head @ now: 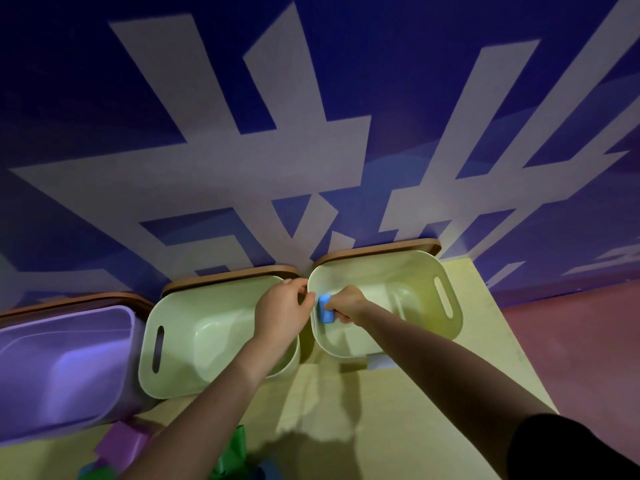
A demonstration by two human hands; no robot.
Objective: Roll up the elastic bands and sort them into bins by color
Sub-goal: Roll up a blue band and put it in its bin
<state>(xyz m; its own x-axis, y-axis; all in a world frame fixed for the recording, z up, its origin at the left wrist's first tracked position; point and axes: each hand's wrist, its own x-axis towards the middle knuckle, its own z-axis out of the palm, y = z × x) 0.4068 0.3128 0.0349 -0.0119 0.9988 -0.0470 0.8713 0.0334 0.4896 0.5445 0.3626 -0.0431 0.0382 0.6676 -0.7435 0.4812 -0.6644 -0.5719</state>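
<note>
Wall (311,81) at 12 o'clock: flat, deep blue with broad pale angular stripes. Table (415,393) pale yellow, matte, smooth. Three plastic bins in a row along the wall, each rounded-rectangular, smooth, with slot handles and a brown wooden lid propped behind. Purple bin (62,368) at 9 o'clock, middle bin (180,341) pale green just left of centre, right bin (415,299) pale green at about 1 o'clock.

Both forearms reach up from 6 o'clock, bare; black sleeve (571,448) at the right elbow. Right hand (346,303) over the right bin's left rim, fingers curled around a rolled blue band (325,309), a small squat roll, matte, held above the bin's inside at its 9 o'clock edge. Left hand (282,308) over the middle bin's right rim, fingers curled inward, tips close to the blue roll; contact cannot be told.

Loose bands (228,452) at 6–7 o'clock on the table: purple, green, blue, floppy strips, partly hidden by the left arm.
</note>
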